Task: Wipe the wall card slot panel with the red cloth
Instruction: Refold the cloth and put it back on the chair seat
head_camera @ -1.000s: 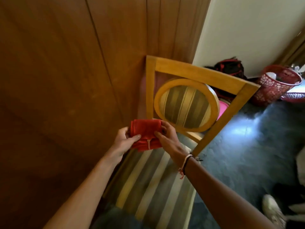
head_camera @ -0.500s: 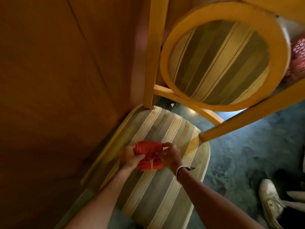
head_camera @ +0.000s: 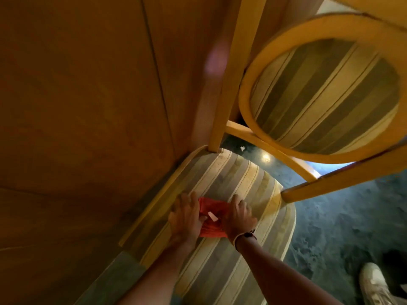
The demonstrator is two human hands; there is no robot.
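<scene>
The folded red cloth, with a small white tag on top, lies on the striped seat of a wooden chair. My left hand covers its left side and my right hand its right side, fingers pressed down on the fabric. Whether the fingers grip the cloth or only rest on it is not clear. A cord bracelet circles my right wrist. No wall card slot panel appears in this view.
A brown wooden wall fills the left side, close against the chair. The chair's back, with a round striped pad, rises at the upper right. Dark floor lies to the right, with a pale shoe at the bottom right.
The cloth, held up in front of the chair back a second ago, has come down onto the seat with both hands. The camera has tilted downward.
</scene>
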